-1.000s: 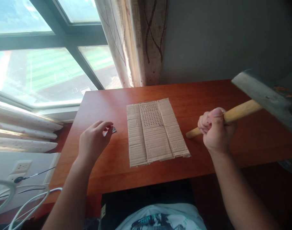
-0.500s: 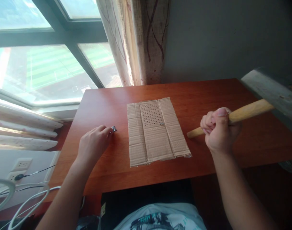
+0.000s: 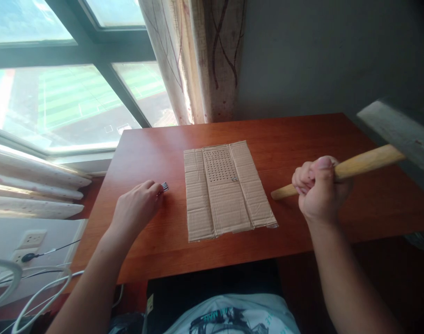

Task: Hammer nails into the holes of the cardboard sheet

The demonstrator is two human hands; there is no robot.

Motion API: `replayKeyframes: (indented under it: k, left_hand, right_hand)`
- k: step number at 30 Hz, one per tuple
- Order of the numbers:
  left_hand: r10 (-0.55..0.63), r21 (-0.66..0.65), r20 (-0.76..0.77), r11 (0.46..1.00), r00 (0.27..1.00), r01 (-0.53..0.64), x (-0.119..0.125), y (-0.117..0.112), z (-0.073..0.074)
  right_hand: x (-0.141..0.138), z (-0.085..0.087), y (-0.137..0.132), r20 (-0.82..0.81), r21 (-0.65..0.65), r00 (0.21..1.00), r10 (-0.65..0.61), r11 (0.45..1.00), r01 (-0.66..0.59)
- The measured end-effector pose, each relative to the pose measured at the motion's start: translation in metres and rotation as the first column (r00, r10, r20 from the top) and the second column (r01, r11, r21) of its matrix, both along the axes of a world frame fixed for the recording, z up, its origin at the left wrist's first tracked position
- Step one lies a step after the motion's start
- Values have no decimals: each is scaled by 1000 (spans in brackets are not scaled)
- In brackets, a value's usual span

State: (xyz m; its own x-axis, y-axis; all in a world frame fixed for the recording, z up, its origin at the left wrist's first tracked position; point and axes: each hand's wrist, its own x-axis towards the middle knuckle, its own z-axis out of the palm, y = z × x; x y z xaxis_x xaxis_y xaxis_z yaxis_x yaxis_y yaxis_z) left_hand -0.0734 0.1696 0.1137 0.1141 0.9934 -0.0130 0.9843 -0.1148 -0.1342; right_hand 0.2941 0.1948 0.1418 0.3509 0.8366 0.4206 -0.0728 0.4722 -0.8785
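Note:
My right hand [image 3: 321, 188] is closed around the wooden handle of a hammer [image 3: 372, 160], held up over the right side of the table. Its broad grey head is blurred and partly cut off at the right edge. Beside the cardboard's left edge, my left hand [image 3: 138, 202] pinches something small, dark and striped [image 3: 164, 186], mostly covered by the fingers. Between both hands lies a creased piece of cardboard [image 3: 229, 208]. A grid of small holes [image 3: 219, 164] fills its upper middle panel. One tiny shiny piece [image 3: 234, 179] sits at the grid's lower right corner.
The reddish wooden table [image 3: 156, 250] stands against a grey wall [image 3: 319, 55]. To the left are a window [image 3: 76, 97], curtains [image 3: 194, 60], a wall socket [image 3: 33, 239] and loose white cables [image 3: 67, 278].
The hammer's head has shifted slightly to the right, and my right hand has moved a little with it. My left hand and the cardboard look nearly the same.

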Motion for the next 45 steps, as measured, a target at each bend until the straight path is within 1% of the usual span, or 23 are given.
replayKeyframes:
  k: [2, 4, 5, 6, 8, 10, 12, 13, 14, 15, 16, 18, 21, 24, 27, 29, 33, 38, 45]
  left_hand:
    - [-2, 54, 76, 999, 997, -2, 1, -1, 4]
    - [-29, 122, 224, 993, 974, 1, 3, -2, 9]
    - [-46, 147, 321, 989, 946, -1, 4, -2, 11]
    - [-59, 163, 428, 987, 902, -13, 7, -2, 14]
    - [-64, 165, 636, 985, 769, -55, 16, 0, 20]
    - [-63, 149, 799, 984, 598, -95, 30, 2, 28]
    - [-84, 135, 895, 987, 437, -87, 48, 5, 36]
    - [-96, 130, 923, 989, 372, -67, 58, 7, 39]
    - [-102, 120, 941, 992, 322, -36, 68, 9, 42]
    - [-108, 112, 952, 994, 287, 3, 77, 11, 45]
    - [-116, 108, 955, 993, 273, 44, 87, 13, 46]
    - [-160, 132, 942, 985, 297, 110, 102, 19, 47]
    - [-249, 201, 887, 967, 389, 159, 118, 27, 45]
    - [-283, 229, 839, 959, 465, 170, 124, 33, 44]
    - [-291, 235, 810, 957, 510, 172, 125, 36, 45]
    - [-308, 243, 796, 951, 521, 191, 125, 36, 45]
    - [-336, 258, 786, 941, 520, 218, 125, 36, 45]
    - [-313, 249, 795, 950, 520, 191, 125, 35, 43]
    - [-280, 229, 821, 960, 497, 162, 125, 34, 40]
  right_hand:
    - [0, -1, 0, -5, 2, 1000, 4, 1000, -4]
    - [0, -1, 0, -6, 1, 1000, -2, 1000, 2]
    - [0, -2, 0, -5, 0, 1000, -9, 1000, 9]
    - [0, -2, 0, -2, -1, 1000, -13, 1000, 13]
    - [0, -2, -1, 2, -5, 1000, -17, 1000, 17]
    - [-1, -1, -1, 2, -5, 1000, -12, 1000, 12]
    - [-1, -1, -1, -6, -3, 1000, -4, 1000, 4]
    - [-1, 0, -2, -11, 1, 1000, 0, 1000, 0]
    - [-1, 0, -2, -16, 4, 1000, 4, 1000, -4]
    - [-1, 0, -2, -21, 6, 1000, 6, 1000, -6]
    - [-1, 0, -2, -23, 8, 1000, 4, 1000, -4]
    - [0, 0, -3, -27, 10, 1000, -6, 1000, 6]
    - [0, -1, -4, -44, 12, 999, -6, 1000, 7]
    - [0, -2, -5, -73, 26, 997, -1, 1000, 3]
    - [0, -2, -5, -81, 29, 997, -13, 999, 16]
    - [0, -2, -5, -72, 20, 997, -22, 1000, 24]
    - [0, 0, -6, -65, 7, 998, -25, 1000, 26]
    - [1, 0, -6, -48, 9, 998, -36, 999, 37]
    - [0, 0, -5, -42, 7, 999, -30, 1000, 30]
